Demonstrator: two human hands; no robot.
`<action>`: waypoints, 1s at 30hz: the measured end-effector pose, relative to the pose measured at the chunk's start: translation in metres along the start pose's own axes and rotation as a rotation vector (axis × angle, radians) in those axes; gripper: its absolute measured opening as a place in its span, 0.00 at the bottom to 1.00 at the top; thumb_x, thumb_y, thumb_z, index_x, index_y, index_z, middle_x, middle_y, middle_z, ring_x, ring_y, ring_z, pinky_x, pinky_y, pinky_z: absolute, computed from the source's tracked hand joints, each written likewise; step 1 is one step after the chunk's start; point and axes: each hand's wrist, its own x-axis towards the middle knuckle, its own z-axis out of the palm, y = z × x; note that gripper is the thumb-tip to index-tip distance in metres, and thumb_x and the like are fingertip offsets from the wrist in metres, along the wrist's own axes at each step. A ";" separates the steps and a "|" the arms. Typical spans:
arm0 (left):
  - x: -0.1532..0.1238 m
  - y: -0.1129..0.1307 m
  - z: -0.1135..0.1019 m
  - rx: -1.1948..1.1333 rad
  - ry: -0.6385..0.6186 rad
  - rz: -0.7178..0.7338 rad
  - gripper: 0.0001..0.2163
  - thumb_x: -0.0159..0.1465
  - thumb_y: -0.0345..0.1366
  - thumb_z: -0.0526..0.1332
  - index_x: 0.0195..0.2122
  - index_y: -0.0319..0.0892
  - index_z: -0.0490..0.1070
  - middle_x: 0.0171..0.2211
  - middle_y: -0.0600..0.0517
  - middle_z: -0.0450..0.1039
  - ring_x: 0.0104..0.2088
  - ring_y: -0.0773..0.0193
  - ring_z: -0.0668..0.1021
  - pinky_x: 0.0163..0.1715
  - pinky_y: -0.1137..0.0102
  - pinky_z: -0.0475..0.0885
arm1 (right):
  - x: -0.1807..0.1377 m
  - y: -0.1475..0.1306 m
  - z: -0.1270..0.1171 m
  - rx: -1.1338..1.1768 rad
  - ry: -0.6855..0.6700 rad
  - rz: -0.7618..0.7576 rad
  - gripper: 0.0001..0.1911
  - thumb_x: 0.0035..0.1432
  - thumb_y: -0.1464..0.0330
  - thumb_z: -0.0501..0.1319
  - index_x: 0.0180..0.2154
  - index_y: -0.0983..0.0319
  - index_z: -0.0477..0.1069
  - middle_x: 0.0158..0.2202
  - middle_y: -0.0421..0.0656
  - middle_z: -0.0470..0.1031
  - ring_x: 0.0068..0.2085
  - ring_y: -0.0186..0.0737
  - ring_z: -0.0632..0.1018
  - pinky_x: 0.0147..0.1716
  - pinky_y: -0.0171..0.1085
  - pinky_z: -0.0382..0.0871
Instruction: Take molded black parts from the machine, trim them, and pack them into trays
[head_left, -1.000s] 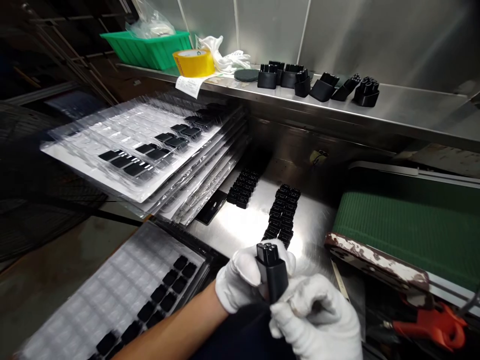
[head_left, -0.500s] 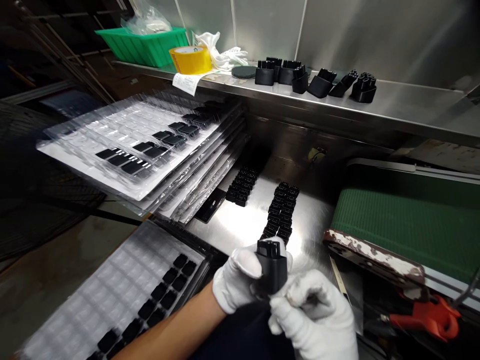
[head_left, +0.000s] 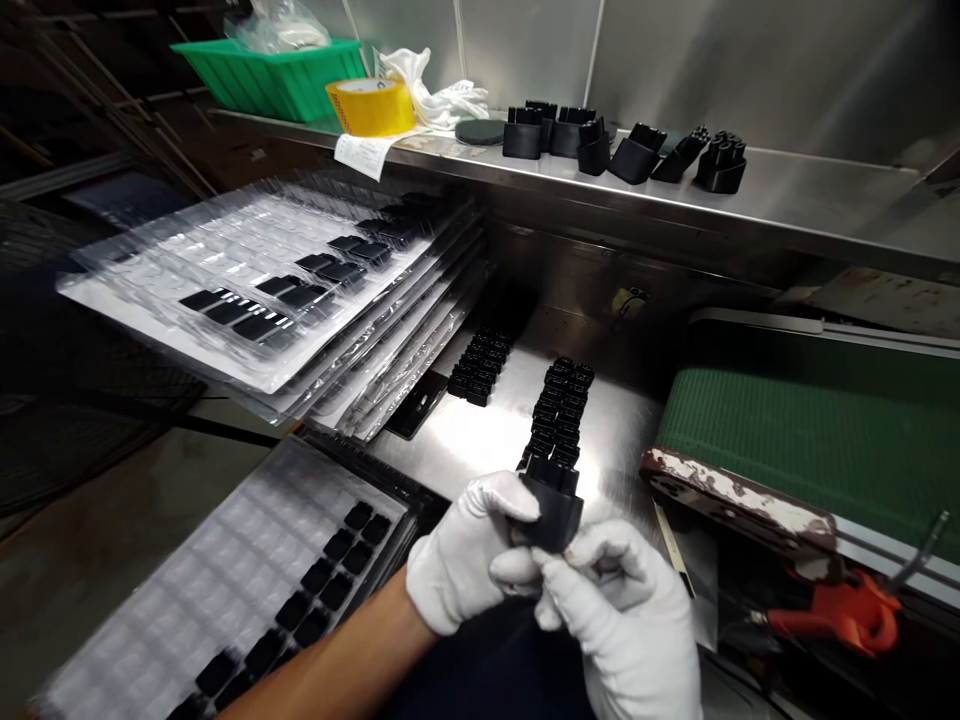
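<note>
Here both gloved hands meet low over the tabletop (head_left: pixel 480 455), left hand (head_left: pixel 465 555) and right hand (head_left: pixel 626 615) with fingers (head_left: pixel 517 497) closed around one black plug (head_left: pixel 553 505).

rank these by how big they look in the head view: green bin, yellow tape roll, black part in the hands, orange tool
1. green bin
2. orange tool
3. black part, held by left hand and right hand, and yellow tape roll: they look alike; the part is nearer the camera, so unranked.
</note>
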 end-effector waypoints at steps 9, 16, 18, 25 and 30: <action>-0.006 -0.001 0.011 0.117 0.216 0.023 0.14 0.52 0.37 0.63 0.14 0.37 0.64 0.09 0.56 0.58 0.11 0.74 0.60 0.16 0.75 0.58 | 0.011 0.006 -0.015 -0.012 -0.112 -0.058 0.12 0.50 0.72 0.73 0.29 0.60 0.70 0.20 0.34 0.75 0.21 0.30 0.77 0.23 0.26 0.73; -0.007 -0.004 0.025 0.341 0.309 0.187 0.07 0.53 0.34 0.61 0.21 0.36 0.68 0.13 0.58 0.60 0.11 0.76 0.59 0.13 0.75 0.45 | 0.013 0.006 -0.019 -0.004 -0.136 -0.081 0.12 0.52 0.73 0.72 0.30 0.60 0.68 0.22 0.34 0.76 0.22 0.28 0.77 0.24 0.24 0.72; -0.007 -0.004 0.027 0.449 0.303 0.229 0.06 0.55 0.34 0.60 0.24 0.36 0.69 0.15 0.56 0.63 0.11 0.75 0.60 0.12 0.74 0.44 | 0.011 0.006 -0.018 -0.001 -0.127 -0.089 0.12 0.52 0.73 0.72 0.30 0.60 0.68 0.23 0.35 0.77 0.22 0.27 0.77 0.24 0.24 0.72; -0.009 -0.006 0.031 0.604 0.298 0.312 0.03 0.58 0.32 0.60 0.33 0.39 0.67 0.19 0.55 0.68 0.12 0.72 0.64 0.11 0.75 0.48 | 0.007 0.004 -0.010 0.058 -0.086 -0.099 0.16 0.48 0.76 0.74 0.30 0.59 0.67 0.26 0.32 0.76 0.23 0.26 0.77 0.24 0.25 0.74; -0.011 -0.007 0.034 0.745 0.229 0.322 0.05 0.61 0.30 0.56 0.33 0.36 0.70 0.21 0.50 0.72 0.17 0.70 0.68 0.14 0.73 0.50 | 0.011 0.004 -0.010 0.071 -0.055 -0.090 0.18 0.48 0.71 0.74 0.36 0.58 0.66 0.23 0.29 0.71 0.21 0.25 0.74 0.22 0.24 0.69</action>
